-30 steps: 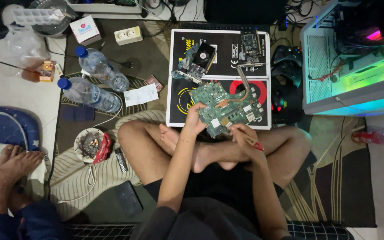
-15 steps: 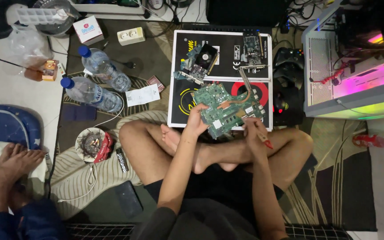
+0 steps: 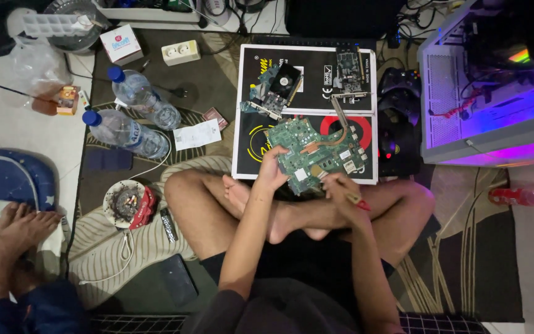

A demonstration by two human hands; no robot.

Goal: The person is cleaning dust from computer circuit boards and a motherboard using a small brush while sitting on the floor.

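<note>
The green circuit board (image 3: 316, 151) lies with its long axis running roughly left to right, slightly tilted — its right end a little farther from the person than its left. It sits over the near edge of a flat black box (image 3: 245, 142) on the floor, just in front of the person's crossed legs. The board is green, crowded with small silver and white parts, and a curved copper pipe (image 3: 329, 139) crosses its upper side.

The left hand (image 3: 271, 176) grips the board's near left edge, fingers closed on it. The right hand (image 3: 339, 188) is clenched around a red-handled tool (image 3: 356, 201), its tip at the board's near edge.

Farther back on the box rest two smaller cards (image 3: 279, 89) — one with a fan. Two water bottles (image 3: 134, 117) lie on the rug to the left.
</note>
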